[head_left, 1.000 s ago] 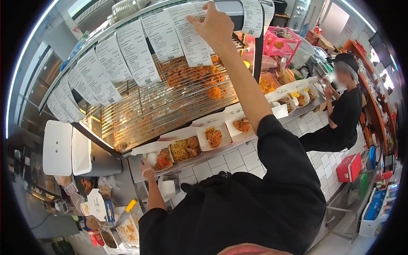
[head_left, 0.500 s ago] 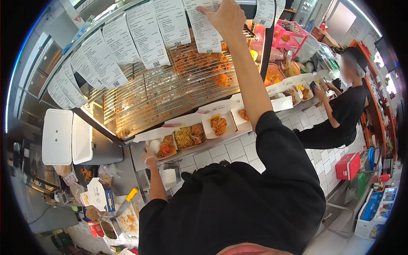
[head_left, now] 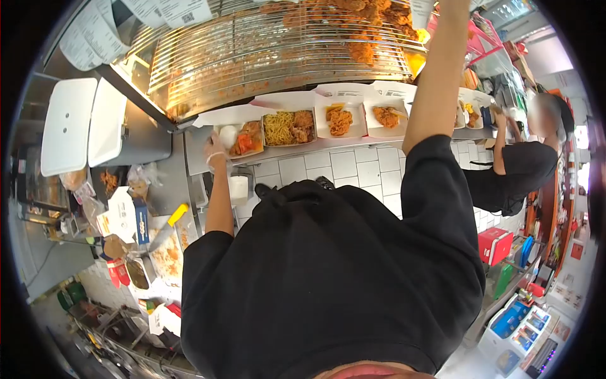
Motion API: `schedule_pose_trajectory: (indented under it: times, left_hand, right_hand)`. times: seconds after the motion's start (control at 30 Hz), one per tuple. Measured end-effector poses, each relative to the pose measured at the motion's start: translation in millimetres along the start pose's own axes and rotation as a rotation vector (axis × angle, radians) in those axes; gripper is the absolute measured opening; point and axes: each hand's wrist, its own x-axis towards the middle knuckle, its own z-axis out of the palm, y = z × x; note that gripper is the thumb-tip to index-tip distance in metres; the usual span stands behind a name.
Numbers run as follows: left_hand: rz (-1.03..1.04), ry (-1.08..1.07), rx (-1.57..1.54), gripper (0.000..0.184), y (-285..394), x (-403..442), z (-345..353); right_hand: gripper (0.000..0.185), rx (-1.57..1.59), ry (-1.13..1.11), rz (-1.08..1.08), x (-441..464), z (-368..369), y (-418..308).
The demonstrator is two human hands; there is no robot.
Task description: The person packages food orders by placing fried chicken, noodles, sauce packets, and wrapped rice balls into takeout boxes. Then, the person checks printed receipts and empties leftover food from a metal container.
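My left hand (head_left: 216, 151), in a clear plastic glove, is at the left end of the leftmost food box (head_left: 259, 151). Its fingers are small and partly hidden, so their grip cannot be made out. That box holds white rice (head_left: 228, 136) and a reddish-orange food (head_left: 246, 139). Beside it, another box has yellow noodles (head_left: 278, 128) and fried chicken (head_left: 303, 126). Further right, two open boxes each contain fried chicken (head_left: 339, 122). My right forearm (head_left: 435, 82) stretches up past the display rack (head_left: 252, 50); the hand itself is beyond the top edge of the picture.
Paper receipts (head_left: 88, 38) hang along the warmer's upper edge. A lidded white-and-grey bin (head_left: 107, 126) stands left. A yellow-handled tool (head_left: 178, 215) lies on the left counter. A co-worker (head_left: 524, 164) stands right, hands at more boxes. A red box (head_left: 495, 246) is behind.
The view has tilted downward. My right hand, earlier touching a hanging receipt, has left the picture at the top. My left hand remains by the leftmost box.
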Motion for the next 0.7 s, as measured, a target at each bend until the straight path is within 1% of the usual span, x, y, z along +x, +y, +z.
schedule_pose_trajectory:
  times: [0.07,0.13,0.2,0.23,0.27,0.3,0.37,0.4,0.43,0.47,0.53,0.57,0.67,0.7]
  left_hand:
    - [-0.021,0.001,0.037,0.061,1.0,-0.8,0.4]
    - [0.006,0.011,0.006,0.061,-5.8,5.6,8.1]
    - [0.003,0.019,-0.012,0.061,-12.7,12.6,14.7]
    - [-0.008,0.018,-0.013,0.061,-13.4,15.5,17.7]
    - [-0.019,0.015,-0.007,0.061,-17.3,16.8,19.9]
    - [-0.009,-0.024,-0.022,0.060,-22.6,17.7,21.8]
    - [0.001,-0.083,-0.061,0.058,-37.5,28.2,27.5]
    - [-0.007,-0.095,-0.099,0.054,-38.7,27.5,23.5]
    - [-0.003,-0.075,-0.202,0.051,-42.2,17.9,19.4]
    - [0.009,0.011,-0.503,0.048,-44.9,9.2,20.4]
    - [0.053,0.227,-0.809,0.042,-58.4,-6.9,10.9]
    - [0.091,0.360,-0.453,0.045,-63.2,-23.7,-8.3]
    - [0.072,0.345,-0.456,0.049,-105.9,-73.8,-39.5]
    - [0.017,0.251,-0.489,0.049,-119.9,-92.7,-48.8]
  right_hand:
    - [0.025,0.083,0.055,-0.041,-24.0,-12.4,-26.5]
    - [0.023,0.477,-0.203,0.027,-68.4,-29.0,-56.4]
    - [0.021,0.157,-0.150,0.134,-119.0,-29.2,-32.5]
    - [0.019,0.462,-0.408,0.184,-152.3,-10.8,-58.2]
    - [0.018,0.471,-0.638,0.253,-182.9,0.1,-54.6]
    - [0.016,0.350,-0.893,0.132,-209.3,16.0,-47.9]
    - [0.013,0.418,-1.172,0.210,-267.0,47.6,-41.4]
    - [0.013,0.414,-1.259,0.241,-287.7,59.6,-38.3]
    - [0.014,0.415,-1.348,0.266,-308.1,72.0,-35.2]
    - [0.016,0.360,-1.450,0.323,-328.0,82.2,-24.6]
    - [0.016,0.185,-1.580,0.194,-353.5,94.5,-12.7]
    - [0.016,0.096,-1.634,0.125,-361.0,100.0,-9.5]
    - [0.015,0.119,-1.684,-0.033,-375.1,118.6,-5.9]
    - [0.015,0.087,-1.690,-0.105,-381.7,125.2,-5.6]
